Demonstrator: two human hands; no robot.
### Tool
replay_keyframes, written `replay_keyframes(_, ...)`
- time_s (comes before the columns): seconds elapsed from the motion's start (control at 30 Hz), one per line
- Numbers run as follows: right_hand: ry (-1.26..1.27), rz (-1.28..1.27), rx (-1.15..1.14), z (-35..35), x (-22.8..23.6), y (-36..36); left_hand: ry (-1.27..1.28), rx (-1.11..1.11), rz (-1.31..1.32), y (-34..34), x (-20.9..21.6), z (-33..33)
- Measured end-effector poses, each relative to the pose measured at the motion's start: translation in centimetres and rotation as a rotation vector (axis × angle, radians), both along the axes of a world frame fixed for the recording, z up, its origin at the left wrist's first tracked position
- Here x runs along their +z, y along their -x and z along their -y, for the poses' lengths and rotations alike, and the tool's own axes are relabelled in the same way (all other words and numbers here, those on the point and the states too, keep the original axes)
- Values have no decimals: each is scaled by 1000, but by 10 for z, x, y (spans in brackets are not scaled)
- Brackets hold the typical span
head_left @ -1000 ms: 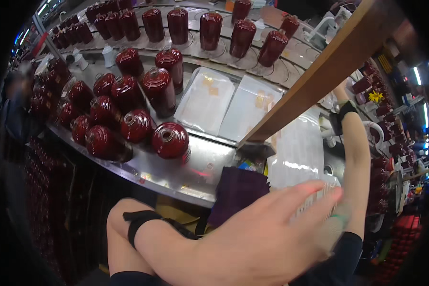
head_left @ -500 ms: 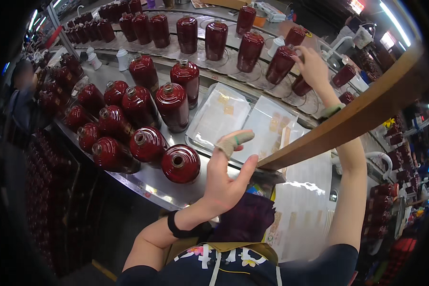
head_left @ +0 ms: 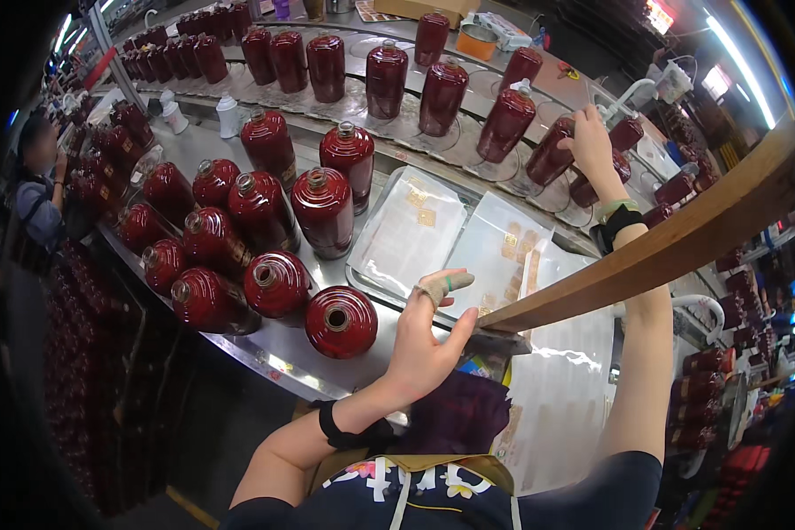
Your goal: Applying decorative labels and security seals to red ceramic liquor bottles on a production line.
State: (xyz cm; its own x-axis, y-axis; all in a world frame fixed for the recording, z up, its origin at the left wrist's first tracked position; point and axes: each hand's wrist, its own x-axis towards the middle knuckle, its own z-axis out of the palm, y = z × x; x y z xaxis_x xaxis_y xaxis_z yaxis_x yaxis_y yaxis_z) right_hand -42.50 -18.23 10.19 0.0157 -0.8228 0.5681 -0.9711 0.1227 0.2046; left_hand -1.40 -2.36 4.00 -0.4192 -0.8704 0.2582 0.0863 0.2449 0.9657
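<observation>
Seen from above, a right hand (head_left: 594,146) reaches to the top of a glossy dark red bottle (head_left: 548,157), which stands in a curved row on the far track (head_left: 461,148); the thumb and fingers are at or just beside its neck, and whether they press on it I cannot tell; the left hand (head_left: 420,352) hovers nearer the body, its thumb and wrapped finger spread with nothing between them, near a pale sheet (head_left: 490,225) bearing gold pieces; neighbouring bottles stand close on the track, so a sideways nudge or a loose hold on the smooth glass could knock one against another or tip it; a wooden bar (head_left: 649,252) crosses over the right forearm (head_left: 643,353), so a hasty pull back could strike it; the left wrist is near an uncapped bottle (head_left: 343,336) by the edge of the metal bench (head_left: 278,355), where a swing outward could topple it; dropping the left hand could crease the sheet
</observation>
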Motion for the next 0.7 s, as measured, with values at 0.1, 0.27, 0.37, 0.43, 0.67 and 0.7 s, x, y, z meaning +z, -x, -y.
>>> replay_keyframes(0.1, -138, 152, 57, -9, 11, 5, -8, -9, 10, 3, -1, 1)
replay_keyframes(0.27, -429, 372, 111, -1, 36, -24, -40, -24, -2, 5, -10, 2)
replay_keyframes(0.37, -419, 300, 140, 0, 28, -4, -59, -57, -15, 13, -7, 1)
replay_keyframes(0.43, -267, 289, 273, 1, 22, -1, -69, -47, -21, 14, -9, 3)
replay_keyframes(0.67, -322, 346, 4, -4, 12, 21, -59, -16, -23, 23, -10, 12)
replay_keyframes(0.7, -270, 333, 51, -6, 15, 16, -50, -11, -33, 24, -10, 13)
